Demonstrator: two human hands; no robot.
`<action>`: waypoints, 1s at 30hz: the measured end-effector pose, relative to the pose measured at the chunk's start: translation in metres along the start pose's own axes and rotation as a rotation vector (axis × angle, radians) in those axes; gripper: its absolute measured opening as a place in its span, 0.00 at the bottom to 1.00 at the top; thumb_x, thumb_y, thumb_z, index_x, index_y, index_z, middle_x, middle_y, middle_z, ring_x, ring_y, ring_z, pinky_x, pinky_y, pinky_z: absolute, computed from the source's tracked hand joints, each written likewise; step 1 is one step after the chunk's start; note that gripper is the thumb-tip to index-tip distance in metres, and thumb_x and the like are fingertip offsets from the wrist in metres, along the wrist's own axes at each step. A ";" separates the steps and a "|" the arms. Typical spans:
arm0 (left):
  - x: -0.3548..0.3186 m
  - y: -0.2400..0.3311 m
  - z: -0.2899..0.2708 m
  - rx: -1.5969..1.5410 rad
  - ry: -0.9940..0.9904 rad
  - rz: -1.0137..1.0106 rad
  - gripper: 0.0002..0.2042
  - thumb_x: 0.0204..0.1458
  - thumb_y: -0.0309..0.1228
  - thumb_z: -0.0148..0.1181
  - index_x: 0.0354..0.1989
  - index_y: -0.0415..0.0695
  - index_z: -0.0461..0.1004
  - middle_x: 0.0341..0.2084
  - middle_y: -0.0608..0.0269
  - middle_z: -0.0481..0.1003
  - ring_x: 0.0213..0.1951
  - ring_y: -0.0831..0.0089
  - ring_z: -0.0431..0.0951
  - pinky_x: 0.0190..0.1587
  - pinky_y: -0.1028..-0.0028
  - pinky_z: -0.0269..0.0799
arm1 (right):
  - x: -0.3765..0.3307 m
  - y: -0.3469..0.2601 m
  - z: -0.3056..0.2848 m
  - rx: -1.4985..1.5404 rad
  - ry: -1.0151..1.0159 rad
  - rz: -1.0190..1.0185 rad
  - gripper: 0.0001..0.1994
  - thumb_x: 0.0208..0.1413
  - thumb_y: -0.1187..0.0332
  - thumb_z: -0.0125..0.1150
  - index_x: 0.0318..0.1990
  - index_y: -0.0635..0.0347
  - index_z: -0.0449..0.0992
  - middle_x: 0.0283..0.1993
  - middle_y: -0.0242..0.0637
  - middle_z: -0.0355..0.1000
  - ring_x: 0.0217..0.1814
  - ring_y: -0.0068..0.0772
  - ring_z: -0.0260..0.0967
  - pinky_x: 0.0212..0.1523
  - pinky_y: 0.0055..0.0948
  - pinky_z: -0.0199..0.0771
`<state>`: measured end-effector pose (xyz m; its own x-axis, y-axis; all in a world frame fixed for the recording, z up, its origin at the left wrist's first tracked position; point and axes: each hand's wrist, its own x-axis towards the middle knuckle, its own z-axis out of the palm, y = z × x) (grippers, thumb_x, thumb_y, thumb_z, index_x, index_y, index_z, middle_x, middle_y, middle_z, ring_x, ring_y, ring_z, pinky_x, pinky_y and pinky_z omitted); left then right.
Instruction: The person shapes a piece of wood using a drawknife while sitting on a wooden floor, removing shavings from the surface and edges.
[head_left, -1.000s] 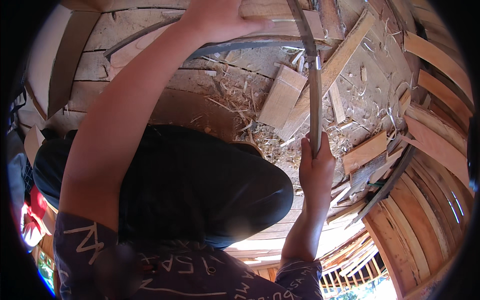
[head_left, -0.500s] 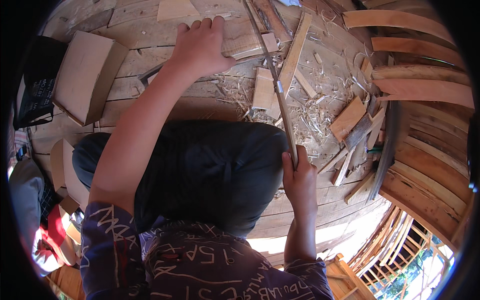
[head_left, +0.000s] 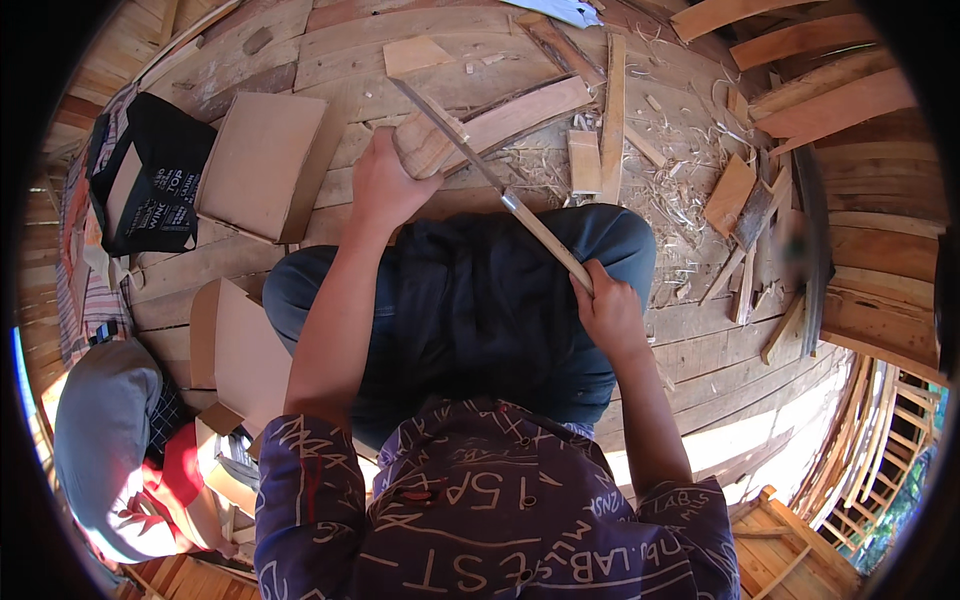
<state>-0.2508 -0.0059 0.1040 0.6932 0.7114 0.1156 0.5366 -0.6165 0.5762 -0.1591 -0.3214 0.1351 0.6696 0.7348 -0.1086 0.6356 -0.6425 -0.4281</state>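
Handsaw (head_left: 511,201) swung leftward, its blade now slanting across the wooden board (head_left: 424,150).
Left hand (head_left: 391,188) clasps the board's left end near the lap (head_left: 465,300); rightward, the right hand (head_left: 611,312) grips the saw's handle.

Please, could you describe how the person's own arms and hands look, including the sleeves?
The left hand and right hand are bare, as are both forearms. The short sleeves are dark purple, loosely cut, and printed with pale, thin, sketch-like lines and lettering.
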 end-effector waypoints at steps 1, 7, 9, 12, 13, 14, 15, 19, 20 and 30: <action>-0.002 -0.002 0.002 0.019 0.079 0.024 0.36 0.31 0.40 0.75 0.48 0.36 0.65 0.42 0.44 0.74 0.47 0.48 0.74 0.48 0.58 0.70 | 0.001 0.003 0.000 -0.006 -0.005 -0.016 0.09 0.59 0.63 0.57 0.35 0.58 0.68 0.21 0.50 0.72 0.26 0.58 0.73 0.27 0.52 0.73; -0.002 0.006 0.002 -0.032 0.104 0.068 0.39 0.30 0.40 0.75 0.51 0.37 0.63 0.42 0.44 0.74 0.48 0.47 0.74 0.50 0.57 0.70 | -0.005 0.009 -0.003 -0.026 0.055 -0.012 0.09 0.59 0.63 0.58 0.36 0.59 0.70 0.21 0.51 0.72 0.26 0.60 0.72 0.28 0.53 0.72; -0.003 0.007 -0.003 -0.103 0.075 0.067 0.36 0.31 0.36 0.73 0.51 0.37 0.63 0.40 0.41 0.75 0.45 0.45 0.75 0.47 0.57 0.71 | -0.006 0.010 -0.002 -0.028 0.064 -0.010 0.09 0.59 0.63 0.58 0.36 0.59 0.70 0.21 0.51 0.72 0.27 0.60 0.72 0.28 0.53 0.72; -0.004 0.007 -0.007 -0.143 0.001 0.026 0.37 0.32 0.37 0.73 0.52 0.36 0.62 0.42 0.39 0.74 0.46 0.45 0.76 0.48 0.58 0.72 | -0.004 0.008 -0.002 -0.027 0.067 -0.004 0.09 0.57 0.64 0.59 0.36 0.59 0.71 0.22 0.51 0.73 0.27 0.59 0.73 0.29 0.53 0.73; -0.004 0.008 -0.008 -0.147 -0.027 0.007 0.38 0.32 0.38 0.73 0.53 0.37 0.61 0.44 0.39 0.74 0.47 0.45 0.76 0.49 0.58 0.72 | -0.003 0.007 -0.003 -0.036 0.070 0.000 0.08 0.57 0.64 0.59 0.36 0.58 0.71 0.22 0.50 0.73 0.28 0.59 0.73 0.30 0.53 0.73; -0.004 0.009 -0.008 -0.150 -0.018 0.006 0.39 0.32 0.37 0.73 0.53 0.37 0.61 0.44 0.39 0.74 0.46 0.44 0.76 0.48 0.58 0.72 | -0.004 0.007 -0.002 -0.045 0.073 0.005 0.08 0.56 0.64 0.59 0.36 0.58 0.71 0.22 0.50 0.73 0.28 0.58 0.73 0.30 0.52 0.73; -0.005 0.010 -0.008 -0.153 -0.007 0.006 0.39 0.32 0.37 0.73 0.54 0.36 0.60 0.44 0.39 0.74 0.46 0.44 0.76 0.48 0.58 0.72 | -0.004 0.007 -0.002 -0.047 0.072 0.012 0.08 0.56 0.64 0.59 0.36 0.58 0.71 0.22 0.50 0.73 0.28 0.58 0.73 0.30 0.52 0.73; -0.009 0.013 -0.006 -0.145 0.056 0.074 0.39 0.33 0.37 0.72 0.54 0.36 0.59 0.44 0.38 0.73 0.46 0.43 0.76 0.48 0.57 0.72 | -0.010 0.011 0.002 -0.054 0.089 0.023 0.08 0.54 0.64 0.60 0.36 0.57 0.71 0.22 0.49 0.72 0.28 0.58 0.73 0.31 0.52 0.74; -0.009 0.014 -0.005 -0.132 0.062 0.083 0.37 0.33 0.36 0.71 0.53 0.36 0.60 0.43 0.37 0.74 0.45 0.43 0.76 0.47 0.57 0.72 | -0.012 0.013 0.003 -0.056 0.098 0.021 0.08 0.54 0.64 0.60 0.35 0.57 0.71 0.22 0.49 0.72 0.28 0.58 0.73 0.30 0.52 0.74; -0.009 0.003 0.001 -0.308 -0.168 0.101 0.34 0.38 0.28 0.65 0.55 0.34 0.58 0.43 0.39 0.74 0.47 0.47 0.76 0.49 0.61 0.71 | -0.013 0.016 0.000 -0.041 0.121 -0.015 0.08 0.53 0.65 0.61 0.33 0.57 0.71 0.21 0.49 0.72 0.27 0.57 0.73 0.29 0.51 0.74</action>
<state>-0.2550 -0.0144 0.1037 0.8184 0.5710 0.0643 0.3091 -0.5319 0.7884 -0.1574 -0.3411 0.1294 0.6998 0.7143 0.0071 0.6592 -0.6419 -0.3916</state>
